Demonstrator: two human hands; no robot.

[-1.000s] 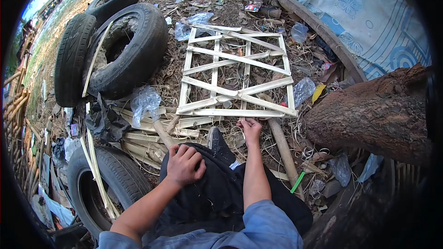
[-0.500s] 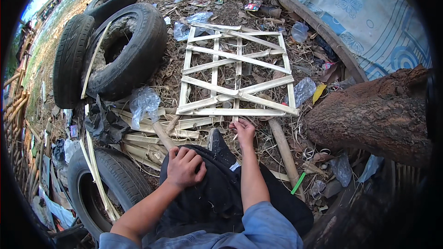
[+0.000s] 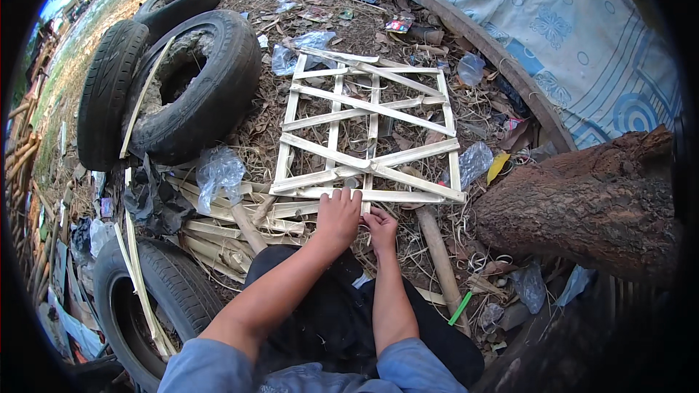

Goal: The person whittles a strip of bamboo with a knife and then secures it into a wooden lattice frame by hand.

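Note:
In front of me lies a lattice of pale split-bamboo strips (image 3: 371, 167), with upright strips, crosspieces and slanted strips woven across them. My left hand (image 3: 339, 218) is closed over its near crosspiece (image 3: 408, 196), fingers bent over the strip beside the middle upright. Just to the right and a little nearer, my right hand (image 3: 381, 230) pinches the lower end of the middle upright strip (image 3: 366, 208), which sticks out below that crosspiece. The two hands are almost touching. My fingers partly hide the spot where the two strips meet.
Old tyres (image 3: 207, 113) stand at the left, one tyre (image 3: 182, 276) nearer me with long strips across it. Loose bamboo pieces (image 3: 211, 251) lie left of my legs. A thick trunk (image 3: 575, 204) is at right, a blue patterned sheet (image 3: 553, 25) far right. Round sticks (image 3: 440, 262) lie under the lattice.
My left hand has left my knee and moved forward and right onto the lattice's near crosspiece. The lattice has shifted slightly nearer; my right hand stays at the middle strip's end.

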